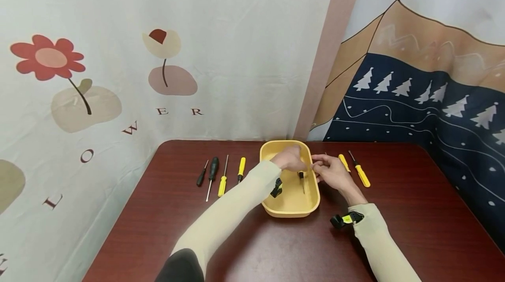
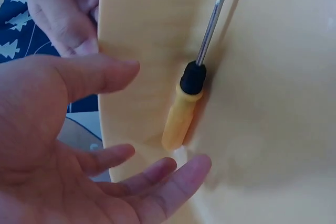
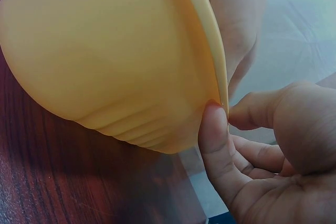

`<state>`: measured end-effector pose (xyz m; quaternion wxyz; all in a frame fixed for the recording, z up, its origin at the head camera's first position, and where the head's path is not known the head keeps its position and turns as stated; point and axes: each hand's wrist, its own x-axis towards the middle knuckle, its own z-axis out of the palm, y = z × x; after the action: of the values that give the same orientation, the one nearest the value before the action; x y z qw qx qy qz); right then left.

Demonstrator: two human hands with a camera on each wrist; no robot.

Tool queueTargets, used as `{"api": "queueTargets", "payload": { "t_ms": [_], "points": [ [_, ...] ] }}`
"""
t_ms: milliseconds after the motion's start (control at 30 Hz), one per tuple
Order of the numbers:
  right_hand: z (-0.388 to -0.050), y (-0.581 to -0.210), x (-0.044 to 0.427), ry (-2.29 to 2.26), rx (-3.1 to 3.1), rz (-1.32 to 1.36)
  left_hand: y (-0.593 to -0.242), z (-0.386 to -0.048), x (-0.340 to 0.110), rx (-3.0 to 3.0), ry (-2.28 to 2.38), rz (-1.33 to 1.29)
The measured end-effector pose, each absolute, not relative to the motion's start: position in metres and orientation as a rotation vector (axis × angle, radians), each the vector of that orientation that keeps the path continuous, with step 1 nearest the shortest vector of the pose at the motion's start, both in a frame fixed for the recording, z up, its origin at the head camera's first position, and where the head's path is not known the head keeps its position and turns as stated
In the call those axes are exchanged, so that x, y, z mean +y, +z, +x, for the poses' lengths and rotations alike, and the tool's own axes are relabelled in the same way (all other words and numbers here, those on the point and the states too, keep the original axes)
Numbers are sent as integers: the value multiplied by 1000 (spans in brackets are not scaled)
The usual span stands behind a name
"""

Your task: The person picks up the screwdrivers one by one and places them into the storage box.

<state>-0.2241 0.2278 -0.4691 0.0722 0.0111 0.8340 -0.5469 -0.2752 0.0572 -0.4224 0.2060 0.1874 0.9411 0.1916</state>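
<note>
A yellow plastic bin [image 1: 289, 205] stands on the table. Inside it lies a screwdriver [image 2: 181, 114] with a yellow handle and black collar, its shaft along the bin floor. My left hand [image 1: 289, 158] reaches into the bin over the handle end. In the left wrist view its thumb and fingers are spread and relaxed, with the handle just beyond them and nothing held. At the bin's right side my right hand [image 1: 333, 172] pinches the rim between thumb and forefinger [image 3: 212, 129], as the right wrist view shows.
Left of the bin lie a small black screwdriver [image 1: 202, 174], a larger black one [image 1: 213, 170], a clear-yellow one [image 1: 222, 185] and a yellow-and-black one [image 1: 241, 168]. Yellow-handled screwdrivers [image 1: 362, 176] lie to the right. A printed curtain [image 1: 236, 54] hangs behind the dark red table [image 1: 276, 251].
</note>
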Motion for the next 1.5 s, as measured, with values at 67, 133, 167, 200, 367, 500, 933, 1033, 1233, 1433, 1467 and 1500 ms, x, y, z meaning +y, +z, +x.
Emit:
{"api": "queueTargets", "payload": {
  "t_ms": [67, 133, 167, 200, 367, 500, 933, 1033, 1233, 1433, 1467, 1500],
  "points": [
    [-224, -470, 228, -1646, 2507, 34, -421, -274, 56, 2642, 492, 546],
    [-224, -470, 227, -1646, 2508, 35, -419, -273, 54, 2644, 474, 555],
    [-224, -470, 227, -1642, 2511, 34, -418, -272, 52, 2645, 462, 560],
    [-223, -470, 227, -1637, 2513, 34, -417, -271, 51, 2645, 453, 564],
    [-222, -469, 228, -1625, 2517, 28, -412, -268, 44, 2645, 383, 656],
    [-221, -469, 228, -1640, 2521, 12, -410, -266, 40, 2668, 329, 776],
    [-222, -469, 228, -1639, 2525, 8, -406, -259, 25, 2759, 244, 995],
    [-222, -468, 229, -1634, 2522, 11, -406, -259, 22, 2789, 230, 976],
    [-222, -468, 230, -1629, 2529, 26, -404, -259, 18, 2878, 169, 934],
    [-222, -469, 228, -1630, 2522, 27, -404, -256, 10, 2949, 222, 889],
    [-221, -469, 228, -1632, 2522, 30, -404, -256, 8, 2954, 244, 887],
    [-221, -469, 228, -1630, 2524, 31, -405, -256, 7, 2958, 270, 887]
  ]
}}
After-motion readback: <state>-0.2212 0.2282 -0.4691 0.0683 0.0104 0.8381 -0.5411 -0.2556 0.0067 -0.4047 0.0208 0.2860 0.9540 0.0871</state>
